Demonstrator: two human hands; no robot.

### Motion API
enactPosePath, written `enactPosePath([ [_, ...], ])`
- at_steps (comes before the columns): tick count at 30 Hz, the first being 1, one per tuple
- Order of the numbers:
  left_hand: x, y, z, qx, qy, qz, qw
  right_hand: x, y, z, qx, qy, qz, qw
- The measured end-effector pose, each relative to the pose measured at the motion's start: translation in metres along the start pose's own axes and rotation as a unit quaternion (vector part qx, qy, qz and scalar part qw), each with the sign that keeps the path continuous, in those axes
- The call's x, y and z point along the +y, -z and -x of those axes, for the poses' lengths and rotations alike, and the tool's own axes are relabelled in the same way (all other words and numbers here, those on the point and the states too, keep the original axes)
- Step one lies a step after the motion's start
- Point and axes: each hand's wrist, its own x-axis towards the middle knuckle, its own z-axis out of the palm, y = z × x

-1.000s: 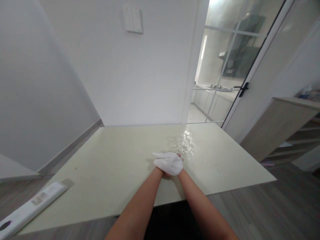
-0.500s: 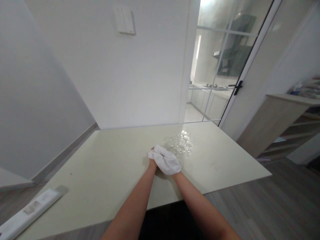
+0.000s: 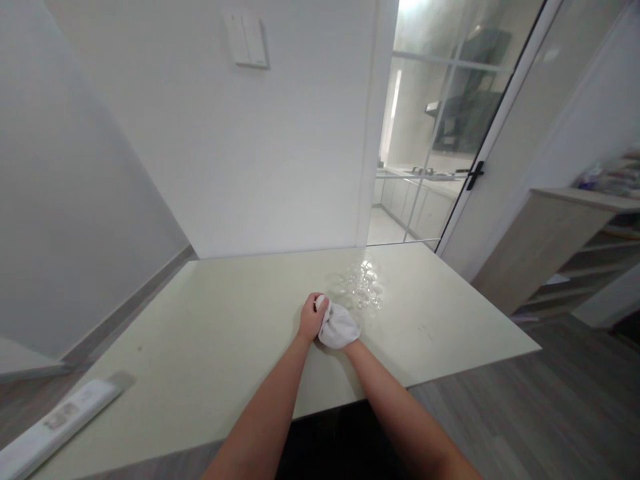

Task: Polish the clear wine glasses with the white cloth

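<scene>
Two bare forearms enter from lower edge, no sleeves visible up to frame border. Left hand [image 3: 312, 316] bare: no glove, no ring, no watch or band at wrist. Right hand [image 3: 339, 327] almost wholly hidden under white cloth; only wrist shows, also bare. Both forearms slim, smooth, without marks or jewellery. Dark clothing patch between arms at bottom edge, detail unclear.
</scene>
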Motion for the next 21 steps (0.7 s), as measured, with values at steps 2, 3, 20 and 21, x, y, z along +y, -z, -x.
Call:
enactPosePath([
  [2, 0.0, -0.001, 0.001, -0.024, -0.021, -0.018, 0.999, 0.007, -0.007, 0.002, -0.029, 0.013, 0.018, 0.999],
  [3, 0.0, -0.002, 0.001, -0.032, -0.03, -0.027, 0.999, 0.01, -0.01, 0.003, -0.046, 0.016, 0.033, 0.998],
  [20, -0.007, -0.003, 0.0, -0.027, -0.038, -0.046, 0.998, 0.017, -0.001, -0.001, -0.023, -0.028, -0.015, 0.999],
  [21, -0.007, -0.003, 0.0, -0.029, -0.037, -0.047, 0.998, 0.017, -0.001, -0.002, -0.007, -0.037, -0.038, 0.999],
])
